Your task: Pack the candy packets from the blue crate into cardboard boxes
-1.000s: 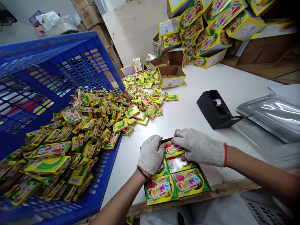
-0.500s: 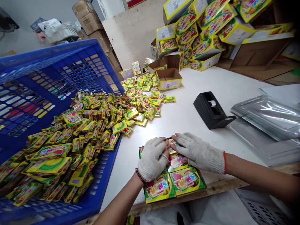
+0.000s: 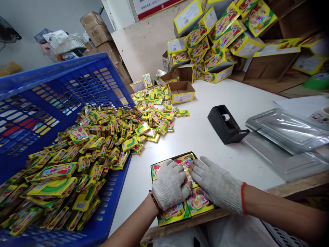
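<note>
My left hand (image 3: 171, 185), in a white knit glove with bare fingertips, lies palm down on the left part of a shallow box (image 3: 151, 170) full of flat "TWINS" candy packs (image 3: 200, 203). My right hand (image 3: 216, 183), gloved the same way with an orange cuff, rests its outstretched fingers on the packs at the right. Both hands are open, and neither is wrapped round anything. The packs lie face up, side by side, inside the dark rim. My palms cover the middle ones. The box sits at the near edge of the white table (image 3: 144, 171).
A tilted blue crate (image 3: 119, 199) at the left spills a heap of small candy packs (image 3: 102, 137) onto the table. To the right stand a black tape dispenser (image 3: 226, 125) and clear plastic trays (image 3: 288, 133). Yellow cartons (image 3: 213, 41) are stacked behind, near an open carton (image 3: 182, 92).
My right hand has slid nearer to me across the packs, and my left hand has moved slightly toward me. The box's far rim now shows more. The camera view has shifted slightly.
</note>
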### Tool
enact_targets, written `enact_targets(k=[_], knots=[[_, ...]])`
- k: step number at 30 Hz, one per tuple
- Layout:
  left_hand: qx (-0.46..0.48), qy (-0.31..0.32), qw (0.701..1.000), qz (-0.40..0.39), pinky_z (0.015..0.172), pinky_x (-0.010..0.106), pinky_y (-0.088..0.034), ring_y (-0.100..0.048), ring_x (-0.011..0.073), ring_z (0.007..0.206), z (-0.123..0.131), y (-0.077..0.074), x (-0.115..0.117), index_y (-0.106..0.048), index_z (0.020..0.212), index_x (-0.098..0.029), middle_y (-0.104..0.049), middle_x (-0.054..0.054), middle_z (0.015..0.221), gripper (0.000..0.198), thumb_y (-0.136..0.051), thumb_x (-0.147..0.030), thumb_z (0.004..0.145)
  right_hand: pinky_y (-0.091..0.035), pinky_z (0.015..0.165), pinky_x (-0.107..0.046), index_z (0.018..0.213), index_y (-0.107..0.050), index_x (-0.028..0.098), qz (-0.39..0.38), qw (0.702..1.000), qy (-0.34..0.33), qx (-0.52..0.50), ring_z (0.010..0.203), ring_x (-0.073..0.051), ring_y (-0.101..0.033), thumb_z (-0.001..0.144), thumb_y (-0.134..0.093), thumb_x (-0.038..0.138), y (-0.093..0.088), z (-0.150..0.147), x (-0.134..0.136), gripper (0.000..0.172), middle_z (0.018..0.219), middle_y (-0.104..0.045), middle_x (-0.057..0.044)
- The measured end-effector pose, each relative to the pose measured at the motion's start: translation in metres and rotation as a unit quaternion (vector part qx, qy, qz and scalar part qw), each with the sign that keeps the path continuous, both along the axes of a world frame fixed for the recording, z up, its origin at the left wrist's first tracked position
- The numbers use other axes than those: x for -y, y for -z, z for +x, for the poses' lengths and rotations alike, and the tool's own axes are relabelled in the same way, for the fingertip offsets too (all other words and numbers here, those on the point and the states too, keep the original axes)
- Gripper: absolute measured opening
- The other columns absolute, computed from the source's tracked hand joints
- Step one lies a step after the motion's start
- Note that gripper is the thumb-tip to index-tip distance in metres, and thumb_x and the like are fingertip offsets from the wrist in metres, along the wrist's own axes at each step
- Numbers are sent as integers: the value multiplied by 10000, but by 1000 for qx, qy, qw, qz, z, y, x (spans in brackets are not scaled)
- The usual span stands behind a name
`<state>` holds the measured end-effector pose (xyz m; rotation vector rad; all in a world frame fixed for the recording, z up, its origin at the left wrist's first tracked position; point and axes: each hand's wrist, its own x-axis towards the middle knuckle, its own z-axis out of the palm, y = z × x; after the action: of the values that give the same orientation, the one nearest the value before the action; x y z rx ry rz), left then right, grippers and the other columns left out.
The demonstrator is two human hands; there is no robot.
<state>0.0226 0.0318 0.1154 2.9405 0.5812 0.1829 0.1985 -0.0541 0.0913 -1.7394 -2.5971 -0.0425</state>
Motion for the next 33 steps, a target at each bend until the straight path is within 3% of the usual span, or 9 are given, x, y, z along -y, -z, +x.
enact_targets(k=[5, 11, 15, 19, 22, 24, 27, 30, 33], knots=[[100, -4, 993, -60, 932, 361, -473, -637, 185, 945, -7, -2, -13, -684, 826, -216, -709, 36, 924, 228, -497, -291, 933, -389, 976, -495, 1001, -681, 160, -2, 999, 5, -37, 977, -286, -608, 803, -675, 293, -23, 6, -22, 238, 1028, -693, -106], [111, -299, 947, 31, 1113, 325, -384, -511, 205, 1264, -57, 11, -100, -646, 1143, -203, -582, 87, 1331, 282, -534, -228, 886, -419, 818, -456, 978, -675, 158, 45, 998, 3, 33, 903, -305, -593, 789, -619, 187, -12, 0, -28, 200, 992, -679, -142], [78, -386, 918, 45, 1094, 471, -365, -483, 327, 1262, -94, 13, -161, -623, 1142, -154, -574, 168, 1271, 404, -617, -114, 740, -412, 839, -489, 1006, -679, 107, 46, 995, -21, 80, 897, -331, -584, 713, -642, 190, -2, -13, -25, 308, 988, -670, -194], [75, -424, 903, 4, 1029, 449, -401, -567, 302, 1138, -109, 9, -186, -639, 963, -186, -653, 121, 1056, 286, -600, -68, 705, -452, 807, -465, 982, -662, 131, 0, 1000, -10, 30, 869, -307, -598, 702, -628, 206, -16, -12, -34, 292, 993, -664, -165], [122, -444, 887, -37, 940, 431, -454, -619, 289, 1020, -102, 0, -177, -612, 846, -187, -659, 103, 912, 104, -536, -140, 795, -478, 814, -438, 945, -660, 156, -53, 997, 8, -50, 875, -286, -626, 726, -607, 206, -28, 1, -42, 231, 992, -671, -137], [169, -439, 880, -70, 873, 385, -494, -644, 249, 948, -87, -7, -154, -595, 884, -179, -663, 92, 902, 149, -448, -174, 859, -494, 844, -419, 991, -658, 167, -68, 984, 41, -158, 917, -270, -644, 783, -554, 193, -30, 8, -45, 234, 1016, -680, -118], [232, -396, 879, -130, 743, 279, -535, -663, 155, 800, -53, -15, -100, -546, 1059, -175, -677, 53, 930, 262, -318, -218, 936, -518, 915, -400, 1299, -530, 165, -45, 905, 137, -399, 1073, -252, -636, 882, -497, 267, -24, 2, -44, 431, 1206, -653, -126], [286, -315, 882, -202, 736, 247, -536, -660, 126, 797, -20, -15, -52, -542, 1136, -203, -679, 31, 963, 269, -359, -268, 951, -552, 920, -410, 1466, -327, 189, -72, 814, 138, -559, 1090, -236, -649, 889, -532, 367, -17, -18, -40, 637, 1299, -619, -120], [278, -275, 893, -224, 800, 269, -518, -646, 150, 899, -6, -13, -40, -607, 1074, -199, -680, 51, 1006, 238, -430, -249, 923, -457, 1078, -462, 1460, -353, 229, -33, 818, 112, -563, 1239, -242, -573, 884, -539, 318, -15, -21, -37, 611, 1403, -556, -99]])
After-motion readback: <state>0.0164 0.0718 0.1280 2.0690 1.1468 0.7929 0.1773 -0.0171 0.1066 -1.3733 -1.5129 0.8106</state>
